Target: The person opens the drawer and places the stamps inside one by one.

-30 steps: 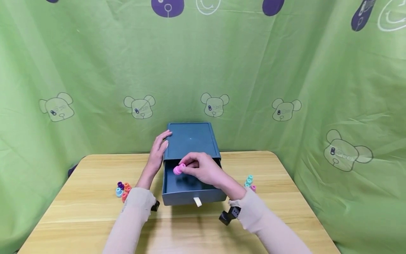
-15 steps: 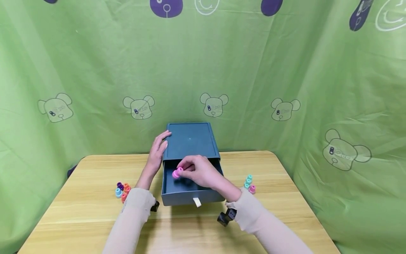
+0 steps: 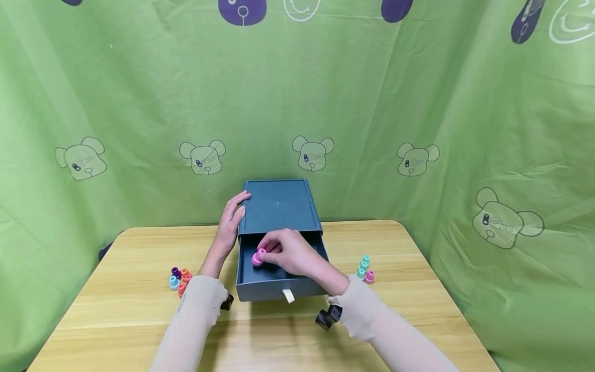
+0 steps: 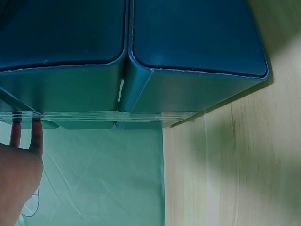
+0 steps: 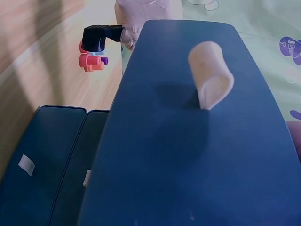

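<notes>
Over the pulled-out drawer [image 3: 274, 275] of a dark blue drawer unit [image 3: 281, 206], my right hand [image 3: 290, 252] pinches a pink, stepped, knob-like peg [image 3: 258, 257] between thumb and fingers. The peg is inside the drawer's rim, close to its floor; whether it touches is hard to tell. My left hand [image 3: 229, 223] rests against the unit's left side, fingertips on its top edge. In the left wrist view, two fingers of my left hand [image 4: 21, 162] reach up to the unit's side. The right wrist view shows the drawer's front [image 5: 188, 141] with its white pull tab [image 5: 211, 75].
Purple, light blue and orange pegs [image 3: 181, 280] stand on the wooden table [image 3: 116, 310] at left. Teal pegs [image 3: 364, 266] and a pink one [image 3: 369, 277] stand at right. Lower drawers [image 5: 51, 155] sit beneath; clear tape [image 4: 94, 116] binds the unit. A green curtain [image 3: 362, 93] hangs behind.
My right hand has moved slightly down and left, lowering the pink peg deeper into the drawer. My left hand stays on the unit's side.
</notes>
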A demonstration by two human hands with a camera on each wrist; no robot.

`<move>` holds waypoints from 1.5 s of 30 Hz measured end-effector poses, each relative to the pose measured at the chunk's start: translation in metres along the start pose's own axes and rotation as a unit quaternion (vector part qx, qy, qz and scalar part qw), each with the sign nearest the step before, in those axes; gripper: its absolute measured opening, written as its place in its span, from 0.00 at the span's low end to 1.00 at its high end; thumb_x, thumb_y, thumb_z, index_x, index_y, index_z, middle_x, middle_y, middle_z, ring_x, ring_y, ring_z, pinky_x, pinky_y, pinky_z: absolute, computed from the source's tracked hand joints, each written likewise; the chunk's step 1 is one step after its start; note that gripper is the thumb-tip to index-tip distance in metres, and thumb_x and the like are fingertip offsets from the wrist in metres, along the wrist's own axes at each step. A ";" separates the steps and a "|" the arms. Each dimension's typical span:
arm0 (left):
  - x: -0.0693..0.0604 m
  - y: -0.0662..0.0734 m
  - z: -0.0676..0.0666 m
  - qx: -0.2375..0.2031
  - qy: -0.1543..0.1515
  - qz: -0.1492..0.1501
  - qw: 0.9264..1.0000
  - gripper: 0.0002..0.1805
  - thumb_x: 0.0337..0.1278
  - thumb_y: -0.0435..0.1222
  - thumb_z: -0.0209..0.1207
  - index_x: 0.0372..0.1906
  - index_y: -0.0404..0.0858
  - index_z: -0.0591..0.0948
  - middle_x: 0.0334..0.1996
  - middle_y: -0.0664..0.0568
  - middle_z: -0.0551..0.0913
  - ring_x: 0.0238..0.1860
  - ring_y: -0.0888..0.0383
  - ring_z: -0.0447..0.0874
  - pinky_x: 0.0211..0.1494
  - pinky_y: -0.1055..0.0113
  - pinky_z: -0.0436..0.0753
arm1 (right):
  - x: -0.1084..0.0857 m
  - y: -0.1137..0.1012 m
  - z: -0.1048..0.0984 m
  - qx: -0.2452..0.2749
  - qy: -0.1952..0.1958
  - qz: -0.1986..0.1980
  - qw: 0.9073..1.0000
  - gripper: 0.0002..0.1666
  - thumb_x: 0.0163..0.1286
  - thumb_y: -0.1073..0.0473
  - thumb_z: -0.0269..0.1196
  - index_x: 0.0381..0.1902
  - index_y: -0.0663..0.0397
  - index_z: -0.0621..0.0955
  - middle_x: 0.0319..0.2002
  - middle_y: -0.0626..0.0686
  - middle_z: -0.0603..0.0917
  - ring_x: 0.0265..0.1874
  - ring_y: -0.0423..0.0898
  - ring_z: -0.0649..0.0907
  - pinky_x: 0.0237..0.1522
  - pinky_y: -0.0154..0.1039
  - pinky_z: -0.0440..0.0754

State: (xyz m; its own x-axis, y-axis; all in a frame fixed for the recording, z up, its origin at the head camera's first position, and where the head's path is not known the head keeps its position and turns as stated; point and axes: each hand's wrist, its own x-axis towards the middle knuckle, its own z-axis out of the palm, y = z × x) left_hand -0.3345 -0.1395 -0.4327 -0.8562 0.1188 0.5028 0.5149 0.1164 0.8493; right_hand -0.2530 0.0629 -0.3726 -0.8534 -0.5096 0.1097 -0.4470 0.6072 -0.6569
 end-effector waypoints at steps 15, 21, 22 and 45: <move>0.000 0.000 0.000 0.005 0.004 0.007 1.000 0.24 0.78 0.33 0.45 0.72 0.28 0.71 0.78 0.36 0.63 0.80 0.39 0.55 0.81 0.39 0.49 | 0.001 -0.002 0.006 -0.030 -0.025 0.017 0.999 0.06 0.70 0.56 0.71 0.42 0.49 0.88 0.35 0.43 0.88 0.34 0.36 0.85 0.44 0.38 0.83; -0.001 0.000 -0.001 0.005 0.002 0.000 1.000 0.25 0.78 0.34 0.45 0.72 0.28 0.71 0.78 0.35 0.63 0.80 0.39 0.55 0.81 0.38 0.49 | 0.000 -0.001 0.008 -0.026 -0.023 0.006 0.999 0.06 0.69 0.59 0.71 0.43 0.51 0.88 0.36 0.45 0.90 0.36 0.39 0.87 0.46 0.40 0.85; -0.001 0.000 -0.001 0.005 0.002 0.000 1.000 0.25 0.78 0.34 0.45 0.72 0.28 0.71 0.78 0.35 0.63 0.80 0.39 0.55 0.81 0.38 0.49 | 0.000 0.000 0.008 -0.024 -0.022 0.005 0.999 0.06 0.69 0.60 0.71 0.43 0.51 0.88 0.36 0.46 0.90 0.37 0.39 0.87 0.47 0.40 0.85; 0.000 0.000 0.002 0.003 0.002 -0.008 1.000 0.25 0.78 0.35 0.45 0.72 0.30 0.71 0.79 0.37 0.62 0.80 0.39 0.54 0.81 0.37 0.49 | -0.013 0.001 -0.022 0.002 0.036 -0.026 0.999 0.12 0.71 0.59 0.69 0.50 0.54 0.88 0.43 0.49 0.91 0.42 0.42 0.88 0.49 0.38 0.86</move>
State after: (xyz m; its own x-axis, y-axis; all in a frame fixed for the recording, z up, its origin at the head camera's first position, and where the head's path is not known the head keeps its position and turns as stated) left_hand -0.3343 -0.1380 -0.4327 -0.8645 0.1120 0.4900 0.5013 0.1234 0.8564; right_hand -0.2480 0.0830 -0.3582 -0.8459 -0.4952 0.1981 -0.4909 0.5780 -0.6518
